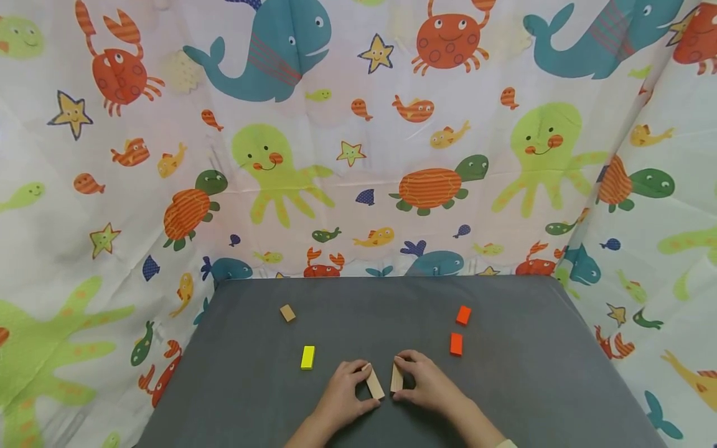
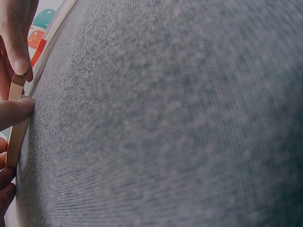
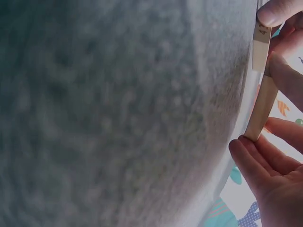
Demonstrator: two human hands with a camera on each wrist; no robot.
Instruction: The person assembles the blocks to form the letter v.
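Observation:
My left hand (image 1: pixel 344 393) pinches a plain wooden block (image 1: pixel 374 382) by its two ends, thumb at the near end and fingers at the far end. Just right of it, my right hand (image 1: pixel 424 381) grips a second wooden block (image 1: pixel 396 378) the same way. The blocks stand a small gap apart, the left one slanted, the right one nearly straight. In the right wrist view, dark printed marks show on the end of the left hand's block (image 3: pixel 260 45). The left wrist view catches a block (image 2: pixel 18 137) and fingertips at its left edge.
A small wooden block (image 1: pixel 287 313) lies at the back left, with a yellow block (image 1: pixel 307 358) nearer. Two orange-red blocks, one farther (image 1: pixel 463 315) and one nearer (image 1: pixel 456 344), lie right of centre. Behind the grey table (image 1: pixel 521 361) hangs a sea-animal curtain (image 1: pixel 347 180).

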